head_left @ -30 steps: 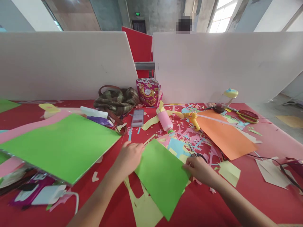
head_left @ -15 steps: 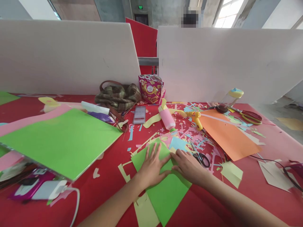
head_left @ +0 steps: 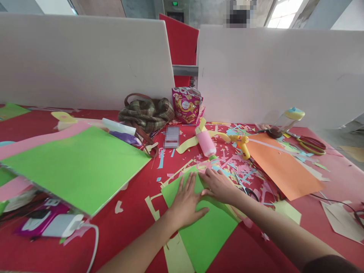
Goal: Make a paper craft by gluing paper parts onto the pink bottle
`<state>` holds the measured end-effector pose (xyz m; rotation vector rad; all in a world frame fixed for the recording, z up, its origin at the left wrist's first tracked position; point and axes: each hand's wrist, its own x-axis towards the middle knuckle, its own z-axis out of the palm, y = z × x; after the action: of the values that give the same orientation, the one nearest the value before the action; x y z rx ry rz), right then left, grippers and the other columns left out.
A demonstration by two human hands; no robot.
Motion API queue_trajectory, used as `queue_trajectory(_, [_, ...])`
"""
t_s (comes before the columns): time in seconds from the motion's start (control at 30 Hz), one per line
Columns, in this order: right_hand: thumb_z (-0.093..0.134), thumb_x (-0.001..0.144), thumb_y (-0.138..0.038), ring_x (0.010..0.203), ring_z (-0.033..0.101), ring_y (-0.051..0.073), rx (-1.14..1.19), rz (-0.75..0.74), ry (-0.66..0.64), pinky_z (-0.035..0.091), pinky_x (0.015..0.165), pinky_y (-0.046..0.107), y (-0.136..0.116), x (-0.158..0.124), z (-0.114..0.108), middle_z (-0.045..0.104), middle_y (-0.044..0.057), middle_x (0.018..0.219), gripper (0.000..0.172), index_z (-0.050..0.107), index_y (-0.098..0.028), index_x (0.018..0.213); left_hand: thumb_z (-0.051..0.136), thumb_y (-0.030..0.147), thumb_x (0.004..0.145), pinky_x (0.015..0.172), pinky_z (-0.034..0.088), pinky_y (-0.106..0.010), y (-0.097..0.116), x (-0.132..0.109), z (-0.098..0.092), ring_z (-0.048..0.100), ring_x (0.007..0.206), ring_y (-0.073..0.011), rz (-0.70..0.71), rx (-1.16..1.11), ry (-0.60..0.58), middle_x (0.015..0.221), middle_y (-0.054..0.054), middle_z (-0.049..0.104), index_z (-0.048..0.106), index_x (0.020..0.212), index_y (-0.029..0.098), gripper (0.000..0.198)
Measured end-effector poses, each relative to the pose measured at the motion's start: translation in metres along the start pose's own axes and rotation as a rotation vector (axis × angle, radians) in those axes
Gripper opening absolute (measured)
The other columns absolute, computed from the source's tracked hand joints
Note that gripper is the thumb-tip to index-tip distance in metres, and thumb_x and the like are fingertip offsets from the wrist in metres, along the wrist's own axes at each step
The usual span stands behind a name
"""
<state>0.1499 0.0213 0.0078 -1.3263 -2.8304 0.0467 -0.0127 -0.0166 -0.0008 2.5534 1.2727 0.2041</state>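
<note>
A green sheet of paper (head_left: 209,235) lies at a slant on the red table, partly over pale yellow paper pieces (head_left: 178,252). My left hand (head_left: 186,203) rests flat on the sheet, its fingers stretched out and thumb apart. At the sheet's upper right edge, my right hand (head_left: 220,187) has its fingers bent together over the paper, the thumb just below them. Its fingertips lie close to the left hand's fingers; their exact hold is partly hidden. Scissors (head_left: 246,187) lie just right of the right hand, partly covered by the forearm.
Paper scraps (head_left: 230,161) surround a pink bottle (head_left: 206,144) and a yellow glue gun (head_left: 241,144). Orange paper (head_left: 284,167) lies right, near a clear jar (head_left: 288,123) and red-handled shears (head_left: 313,144). A green board (head_left: 79,167) and a cabled white device (head_left: 62,226) are left.
My right hand has shifted up along the sheet's right edge, now covering most of the light blue scrap. The left hand stays flat on the paper. The whole view has shifted slightly.
</note>
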Motion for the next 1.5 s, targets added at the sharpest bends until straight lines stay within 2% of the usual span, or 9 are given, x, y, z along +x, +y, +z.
queue_trajectory(0.3, [0.016,0.074,-0.063,0.076,0.048,0.021,0.030,0.034,-0.002,0.034,0.067,0.032,0.000,0.028,0.002,0.048,0.011,0.091,0.065,0.047,-0.013,0.102,0.030,0.058,0.074,0.095,0.008,-0.053,0.000,0.000,0.000,0.002,0.124,-0.0306,0.002,0.014,-0.013,0.130,-0.010,0.031,0.045,0.111,0.031,0.048])
queue_trajectory(0.47, [0.018,0.077,-0.059,0.078,0.046,0.021,0.006,0.034,0.004,0.033,0.066,0.033,-0.002,0.025,-0.002,0.047,0.010,0.090,0.059,0.049,-0.013,0.099,0.031,0.059,0.073,0.095,0.009,-0.053,0.000,0.000,0.004,0.002,0.124,-0.0315,-0.006,0.019,0.016,0.135,-0.010,0.022,0.045,0.112,0.031,0.050])
queue_trajectory(0.67, [0.024,0.080,-0.053,0.074,0.046,0.020,0.009,0.052,-0.026,0.032,0.066,0.033,-0.007,-0.001,-0.009,0.047,0.009,0.086,0.050,0.051,-0.013,0.096,0.031,0.059,0.073,0.096,0.006,-0.051,-0.001,0.000,0.008,0.003,0.124,-0.0312,-0.009,0.027,0.029,0.137,-0.007,0.013,0.055,0.100,0.027,0.048])
queue_trajectory(0.8, [0.027,0.079,-0.052,0.071,0.046,0.019,0.054,0.056,-0.039,0.032,0.065,0.033,-0.008,-0.024,-0.009,0.048,0.007,0.081,0.047,0.052,-0.015,0.091,0.032,0.056,0.075,0.095,0.008,-0.053,-0.001,0.001,0.008,0.000,0.124,-0.0316,0.004,0.022,0.046,0.138,-0.005,0.009,0.042,0.115,0.035,0.046])
queue_trajectory(0.97, [0.029,0.076,-0.056,0.072,0.047,0.019,0.083,0.055,-0.015,0.032,0.067,0.034,-0.008,-0.051,-0.005,0.050,0.007,0.081,0.052,0.049,-0.015,0.101,0.034,0.055,0.075,0.093,0.010,-0.055,-0.001,0.001,0.007,0.002,0.123,-0.0344,0.017,0.047,0.053,0.139,-0.005,0.004,0.026,0.123,0.039,0.051])
queue_trajectory(1.17, [0.032,0.070,-0.062,0.072,0.048,0.020,0.092,0.040,0.013,0.032,0.065,0.034,-0.010,-0.078,-0.003,0.052,0.007,0.080,0.059,0.050,-0.015,0.101,0.034,0.054,0.075,0.093,0.010,-0.055,-0.001,0.000,0.009,0.002,0.123,-0.0352,0.006,0.058,0.029,0.138,-0.009,0.001,0.032,0.121,0.036,0.049])
queue_trajectory(1.33, [0.032,0.071,-0.061,0.068,0.047,0.019,0.128,0.055,0.016,0.033,0.063,0.033,-0.015,-0.098,-0.004,0.053,0.007,0.077,0.060,0.051,-0.013,0.100,0.029,0.055,0.076,0.093,0.009,-0.055,0.000,0.001,0.006,0.001,0.123,-0.0353,0.001,0.047,0.011,0.138,-0.009,0.000,0.030,0.122,0.036,0.050])
queue_trajectory(1.5, [0.029,0.070,-0.062,0.064,0.047,0.018,0.120,0.068,0.048,0.033,0.062,0.033,-0.020,-0.117,-0.003,0.053,0.006,0.070,0.058,0.056,-0.015,0.088,0.030,0.056,0.075,0.094,0.009,-0.054,0.002,0.002,0.002,0.000,0.123,-0.0351,-0.019,0.048,-0.010,0.139,-0.006,0.002,0.030,0.122,0.037,0.050])
